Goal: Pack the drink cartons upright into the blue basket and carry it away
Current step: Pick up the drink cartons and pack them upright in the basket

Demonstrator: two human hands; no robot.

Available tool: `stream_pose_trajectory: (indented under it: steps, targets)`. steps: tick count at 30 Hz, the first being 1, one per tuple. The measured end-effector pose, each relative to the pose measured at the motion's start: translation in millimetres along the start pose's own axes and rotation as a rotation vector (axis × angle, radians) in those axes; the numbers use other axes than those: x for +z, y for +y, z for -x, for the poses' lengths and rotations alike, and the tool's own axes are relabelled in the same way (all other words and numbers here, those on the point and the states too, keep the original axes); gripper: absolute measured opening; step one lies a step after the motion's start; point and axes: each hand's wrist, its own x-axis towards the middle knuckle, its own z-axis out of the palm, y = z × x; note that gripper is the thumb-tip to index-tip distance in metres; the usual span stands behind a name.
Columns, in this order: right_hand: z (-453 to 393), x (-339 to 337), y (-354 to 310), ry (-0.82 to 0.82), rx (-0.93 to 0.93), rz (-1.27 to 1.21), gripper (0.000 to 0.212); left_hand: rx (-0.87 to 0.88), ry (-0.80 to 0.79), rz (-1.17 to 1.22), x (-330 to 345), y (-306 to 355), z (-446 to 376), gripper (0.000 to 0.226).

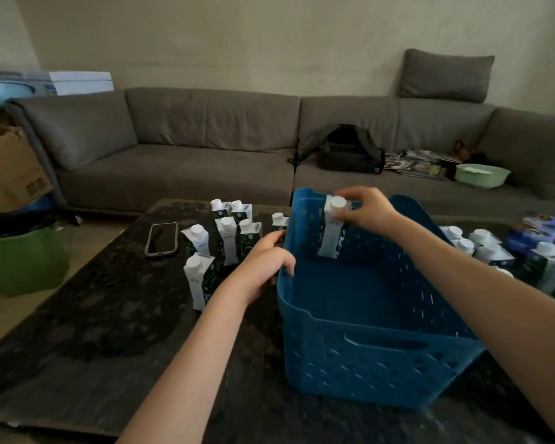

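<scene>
A blue perforated basket point(359, 354) stands on the dark table. My right hand point(367, 209) pinches the top of a white and green drink carton point(332, 232), held upright inside the basket at its far left corner. My left hand point(263, 264) rests against the basket's left wall, its fingers curled loosely beside the rim; what lies under them is hidden. Several upright cartons point(228, 238) with white caps stand left of the basket. More cartons point(491, 251) crowd the table to the basket's right.
A phone point(161, 238) lies face up on the table beyond the left cartons. A grey sofa point(180, 155) holds a black backpack point(350, 149), magazines and a green bowl point(481, 175). A green bin point(23, 261) and a cardboard box point(10, 168) stand at the left.
</scene>
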Motion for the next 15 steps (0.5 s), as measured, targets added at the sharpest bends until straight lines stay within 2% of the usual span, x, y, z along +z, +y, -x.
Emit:
stream_pose_trajectory:
  steps: [3,6,10,13,15]
  targets:
    - [-13,25,25,-0.102,0.029,0.040,0.050,0.025,0.013,-0.003,-6,-1,-11,0.078]
    - [-24,44,42,-0.130,0.044,0.048,0.052,0.047,0.037,-0.005,-5,-2,-23,0.071]
    - [-32,61,47,-0.208,0.050,0.084,0.054,0.073,0.039,0.164,8,-4,-28,0.035]
    - [-36,74,47,-0.211,0.051,0.081,0.054,0.104,0.050,0.171,8,-10,-35,0.066]
    - [-35,84,46,-0.189,0.055,0.073,0.054,0.109,0.065,0.188,8,-12,-36,0.068]
